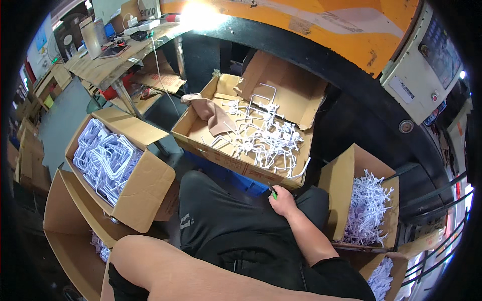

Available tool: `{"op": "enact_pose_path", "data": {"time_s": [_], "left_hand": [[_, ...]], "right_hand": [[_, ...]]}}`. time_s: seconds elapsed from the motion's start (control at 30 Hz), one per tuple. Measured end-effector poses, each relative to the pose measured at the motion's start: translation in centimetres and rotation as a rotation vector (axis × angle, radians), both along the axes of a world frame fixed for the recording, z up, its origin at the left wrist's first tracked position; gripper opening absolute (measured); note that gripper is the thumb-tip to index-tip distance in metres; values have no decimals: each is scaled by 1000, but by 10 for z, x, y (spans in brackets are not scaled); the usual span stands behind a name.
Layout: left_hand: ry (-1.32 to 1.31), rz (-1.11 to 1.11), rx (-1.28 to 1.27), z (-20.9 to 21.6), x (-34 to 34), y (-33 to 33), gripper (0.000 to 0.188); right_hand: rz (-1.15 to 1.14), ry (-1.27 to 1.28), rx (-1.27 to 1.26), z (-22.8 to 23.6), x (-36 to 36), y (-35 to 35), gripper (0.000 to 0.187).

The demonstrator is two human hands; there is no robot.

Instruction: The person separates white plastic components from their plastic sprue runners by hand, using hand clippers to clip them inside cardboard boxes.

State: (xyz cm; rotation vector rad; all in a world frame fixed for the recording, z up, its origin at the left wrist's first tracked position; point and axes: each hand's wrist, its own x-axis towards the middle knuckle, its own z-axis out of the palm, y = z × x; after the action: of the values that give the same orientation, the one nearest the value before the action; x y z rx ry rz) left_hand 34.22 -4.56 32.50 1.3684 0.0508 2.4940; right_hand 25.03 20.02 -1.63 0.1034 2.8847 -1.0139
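Note:
My right hand is closed around a small green-handled tool, held over my right thigh near the front edge of a shallow carton. The tool's dark tip points up toward that carton; its exact kind cannot be made out. Inside the carton lies a loose heap of white moulded plastic pieces with thin branching bits, beside a brownish cloth. My left arm bends at the elbow and crosses the bottom of the head view toward the lower right, where its hand is out of sight.
On the left, a carton holds stacked white plastic loops. To my right stands a carton of branched white scraps. A blue crate supports the middle carton. Behind are a workbench and an orange machine.

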Motion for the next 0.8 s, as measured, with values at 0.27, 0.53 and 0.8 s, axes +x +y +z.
{"op": "enact_pose_path", "data": {"time_s": [0.27, 0.53, 0.8], "left_hand": [[-44, -11, 48, 2, 8, 14, 30], [-86, -65, 90, 8, 8, 29, 29], [395, -196, 296, 18, -43, 49, 27]], "right_hand": [[2, -41, 13, 9, -1, -4, 38], [-3, -55, 23, 6, 0, 0, 39], [11, -74, -4, 16, -3, -13, 37]]}}
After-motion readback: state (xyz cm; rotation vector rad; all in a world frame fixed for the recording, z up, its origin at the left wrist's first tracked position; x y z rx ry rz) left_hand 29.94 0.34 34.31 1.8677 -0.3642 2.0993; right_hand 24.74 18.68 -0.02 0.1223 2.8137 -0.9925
